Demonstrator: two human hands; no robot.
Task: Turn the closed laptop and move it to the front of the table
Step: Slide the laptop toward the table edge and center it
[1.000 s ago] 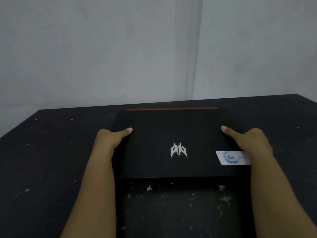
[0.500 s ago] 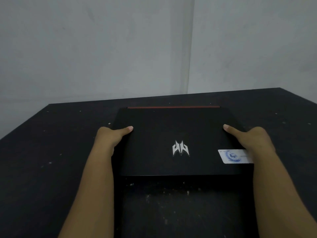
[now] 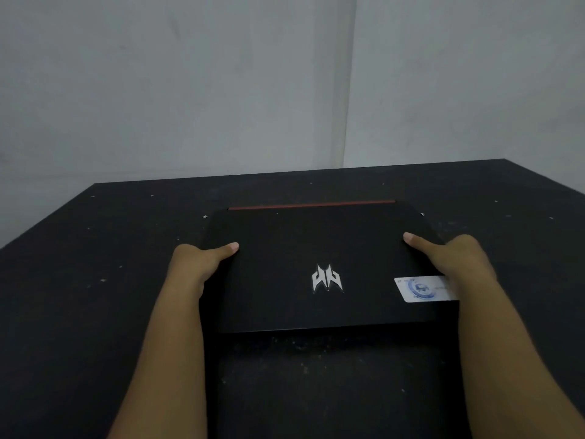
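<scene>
A closed black laptop (image 3: 316,248) lies flat in the middle of the dark table (image 3: 79,280). Its lid carries a silver logo, a white sticker near the right edge and a red strip along the far edge. My left hand (image 3: 196,264) grips the laptop's left side, thumb on the lid and fingers hidden under the edge. On the right side, my right hand (image 3: 456,261) holds it the same way, partly covering the sticker. The laptop sits square to me, its near edge a little back from the table's front.
The table top is black with small pale specks. Its far edge meets a grey-white wall corner (image 3: 348,90). The left table edge runs diagonally at the left of the view, and the right corner shows at the far right.
The view has tilted and shifted slightly, so more wall shows. Both hands stay on the laptop's sides; the laptop looks nudged a little further from me.
</scene>
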